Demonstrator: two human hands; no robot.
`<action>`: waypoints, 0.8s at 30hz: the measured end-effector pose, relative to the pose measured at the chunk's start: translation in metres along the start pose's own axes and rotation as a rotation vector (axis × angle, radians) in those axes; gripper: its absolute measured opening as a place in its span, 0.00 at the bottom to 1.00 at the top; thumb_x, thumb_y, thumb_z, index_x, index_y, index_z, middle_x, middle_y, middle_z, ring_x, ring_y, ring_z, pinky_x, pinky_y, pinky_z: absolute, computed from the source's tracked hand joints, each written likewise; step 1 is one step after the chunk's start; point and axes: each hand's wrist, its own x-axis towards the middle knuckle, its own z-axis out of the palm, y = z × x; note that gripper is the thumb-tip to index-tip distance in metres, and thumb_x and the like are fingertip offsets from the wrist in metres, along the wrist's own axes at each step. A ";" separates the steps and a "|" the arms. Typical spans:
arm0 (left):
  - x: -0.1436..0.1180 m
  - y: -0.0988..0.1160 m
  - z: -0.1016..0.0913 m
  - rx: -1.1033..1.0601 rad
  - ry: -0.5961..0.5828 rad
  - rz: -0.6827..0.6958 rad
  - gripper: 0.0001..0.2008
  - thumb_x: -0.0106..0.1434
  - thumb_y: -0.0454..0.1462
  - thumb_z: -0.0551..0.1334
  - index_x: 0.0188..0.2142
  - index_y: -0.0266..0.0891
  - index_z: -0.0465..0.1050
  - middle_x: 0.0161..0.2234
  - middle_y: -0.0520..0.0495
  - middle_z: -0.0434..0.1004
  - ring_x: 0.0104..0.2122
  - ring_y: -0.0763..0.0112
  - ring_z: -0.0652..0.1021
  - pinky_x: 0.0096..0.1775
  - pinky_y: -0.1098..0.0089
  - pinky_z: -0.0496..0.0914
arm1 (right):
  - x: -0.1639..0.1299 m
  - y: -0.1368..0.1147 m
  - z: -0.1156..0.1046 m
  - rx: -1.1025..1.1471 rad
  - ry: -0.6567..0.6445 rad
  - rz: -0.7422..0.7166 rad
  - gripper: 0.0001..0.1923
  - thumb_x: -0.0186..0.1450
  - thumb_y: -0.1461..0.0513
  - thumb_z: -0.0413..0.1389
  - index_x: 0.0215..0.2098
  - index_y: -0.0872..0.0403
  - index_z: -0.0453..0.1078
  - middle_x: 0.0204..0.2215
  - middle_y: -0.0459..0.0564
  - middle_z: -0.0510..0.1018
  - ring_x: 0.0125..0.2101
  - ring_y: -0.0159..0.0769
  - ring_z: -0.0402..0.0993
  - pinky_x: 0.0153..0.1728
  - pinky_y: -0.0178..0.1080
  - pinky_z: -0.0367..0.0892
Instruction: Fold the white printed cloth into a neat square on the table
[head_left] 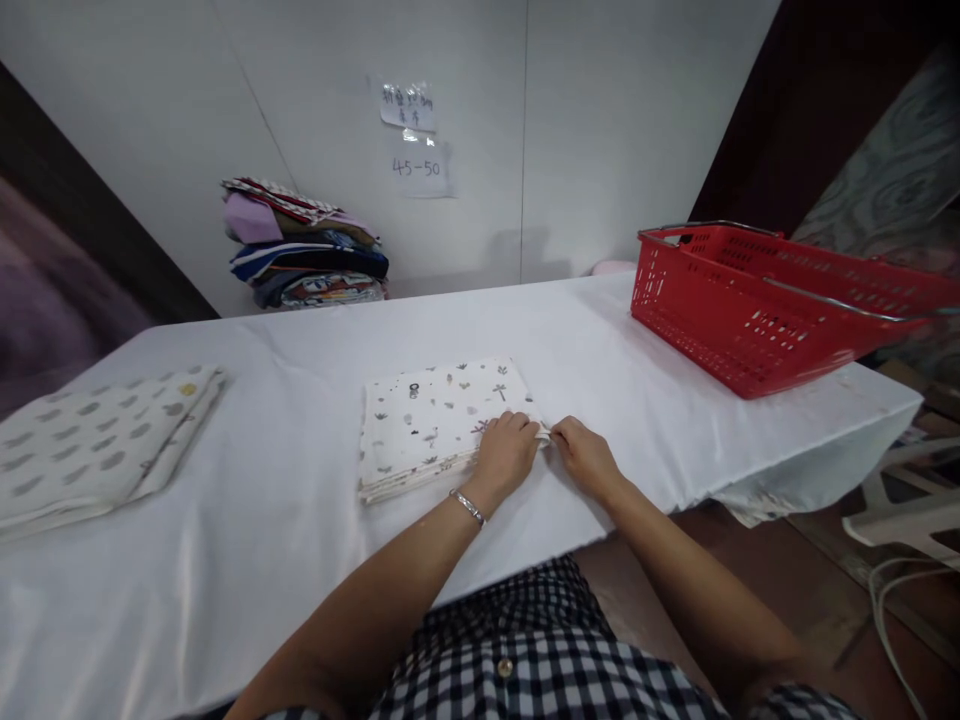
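Observation:
A white cloth [431, 400] printed with small plants and animals lies folded into a thick rectangle in front of me. My left hand [508, 450], with a silver bracelet at the wrist, is closed on its near right corner, fingers curled over the layers. Just to the right, my right hand [585, 455] pinches the edge of that same corner between thumb and fingers. My fingertips hide part of the corner. Stacked layers show along the near side of the cloth.
Another folded white cloth with grey leaf-like marks [97, 435] lies at the left of the white-covered table [292, 560]. A red plastic basket [720, 320] stands at the right. Folded fabrics [307, 245] are piled by the wall, below handwritten paper signs [416, 165].

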 end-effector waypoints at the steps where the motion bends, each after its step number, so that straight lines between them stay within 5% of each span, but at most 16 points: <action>1: 0.000 0.000 0.000 0.004 0.002 0.003 0.06 0.64 0.36 0.54 0.37 0.40 0.69 0.37 0.48 0.70 0.40 0.65 0.68 0.39 0.64 0.62 | -0.001 0.000 0.000 -0.012 -0.006 0.009 0.09 0.67 0.62 0.43 0.36 0.52 0.65 0.34 0.48 0.71 0.34 0.33 0.67 0.32 0.34 0.57; 12: 0.000 0.004 -0.003 -0.052 0.014 0.043 0.10 0.62 0.37 0.57 0.44 0.43 0.68 0.41 0.48 0.70 0.42 0.64 0.67 0.41 0.63 0.61 | -0.003 0.001 0.002 0.005 -0.040 0.043 0.09 0.66 0.63 0.44 0.34 0.53 0.65 0.33 0.47 0.71 0.34 0.33 0.67 0.32 0.34 0.55; 24: 0.008 0.008 0.000 -0.016 -0.031 0.026 0.07 0.64 0.38 0.55 0.38 0.43 0.72 0.38 0.49 0.70 0.40 0.66 0.67 0.39 0.65 0.61 | -0.001 0.001 0.000 0.026 -0.057 0.056 0.08 0.65 0.64 0.44 0.34 0.53 0.65 0.33 0.47 0.72 0.34 0.32 0.67 0.32 0.33 0.55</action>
